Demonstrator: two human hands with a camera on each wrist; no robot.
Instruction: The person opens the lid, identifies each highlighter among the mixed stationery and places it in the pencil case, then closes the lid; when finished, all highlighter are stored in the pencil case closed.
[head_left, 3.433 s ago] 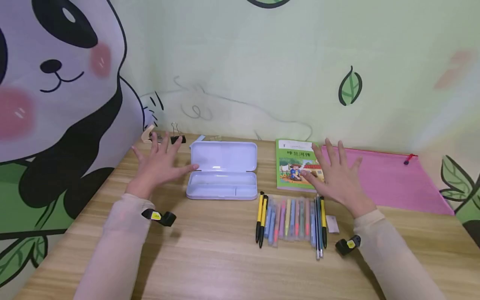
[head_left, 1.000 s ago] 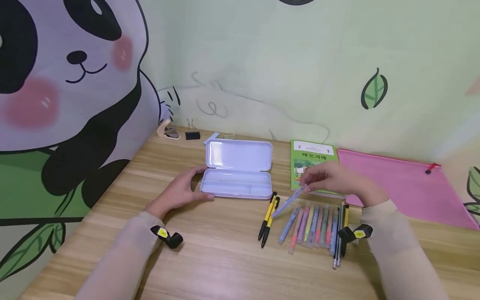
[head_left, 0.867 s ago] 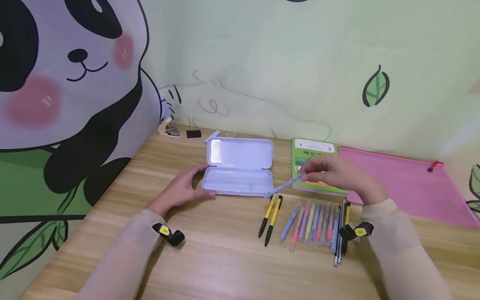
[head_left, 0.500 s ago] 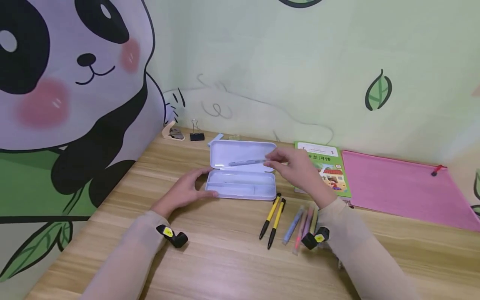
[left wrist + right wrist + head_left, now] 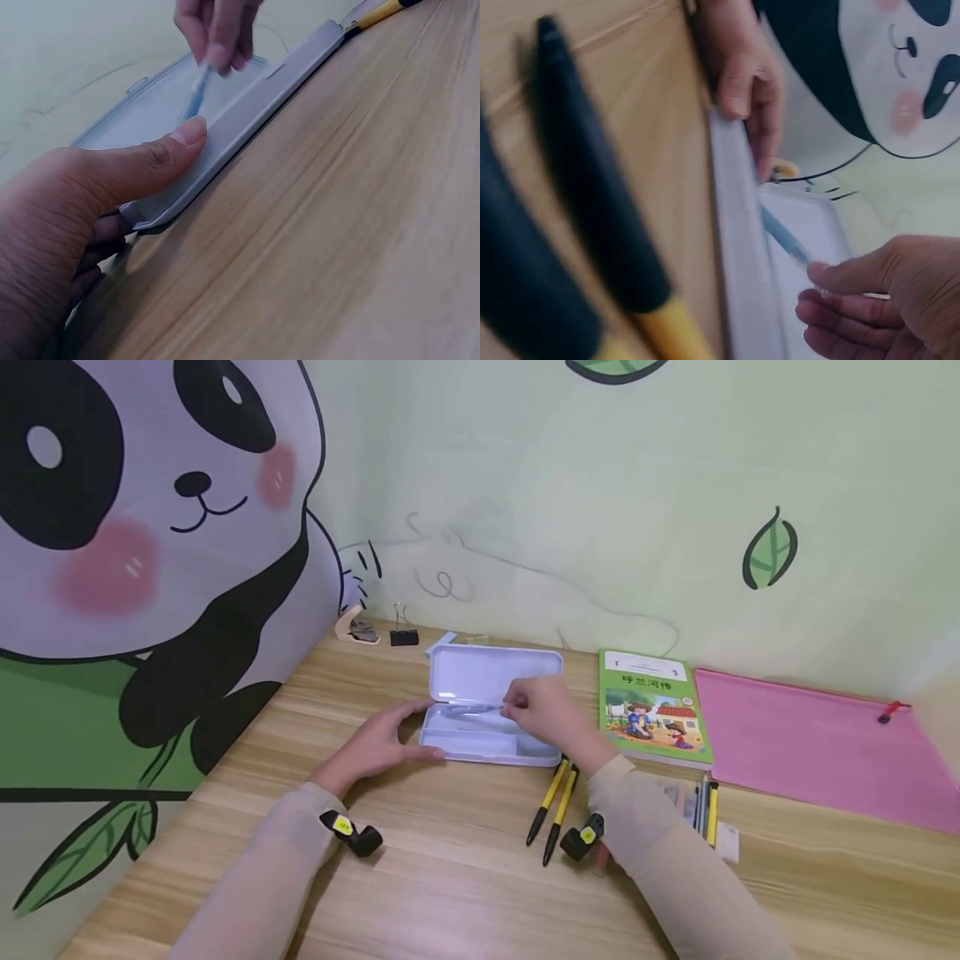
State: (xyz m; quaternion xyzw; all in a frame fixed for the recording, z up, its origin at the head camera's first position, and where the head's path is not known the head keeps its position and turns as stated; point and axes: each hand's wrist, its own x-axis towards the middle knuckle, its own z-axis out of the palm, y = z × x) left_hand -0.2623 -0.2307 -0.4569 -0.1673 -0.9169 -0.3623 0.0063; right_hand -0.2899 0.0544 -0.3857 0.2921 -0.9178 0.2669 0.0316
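An open lilac pencil case (image 5: pixel 487 673) lies on the table, its lid tilted up at the back. My left hand (image 5: pixel 375 747) grips its left end; in the left wrist view the thumb (image 5: pixel 169 154) lies on the front rim, with the other fingers behind the end. My right hand (image 5: pixel 551 714) pinches one end of a slim blue pen (image 5: pixel 784 238). In the head view that pen lies along the case's rear compartment, below the lid hinge. Whether it touches the bottom I cannot tell.
Two yellow-and-black pens (image 5: pixel 558 814) lie right of the case. My right sleeve partly hides a row of coloured pens (image 5: pixel 690 802); an eraser (image 5: pixel 727 842) lies beside it. Behind are a green book (image 5: pixel 656 718), pink zip pouch (image 5: pixel 817 747), binder clip (image 5: pixel 404 637) and stapler-like object (image 5: pixel 356 628).
From open, raised hands, my left hand has come to the case and my right has taken the blue pen from the row. It has carried the pen left and down into the case.
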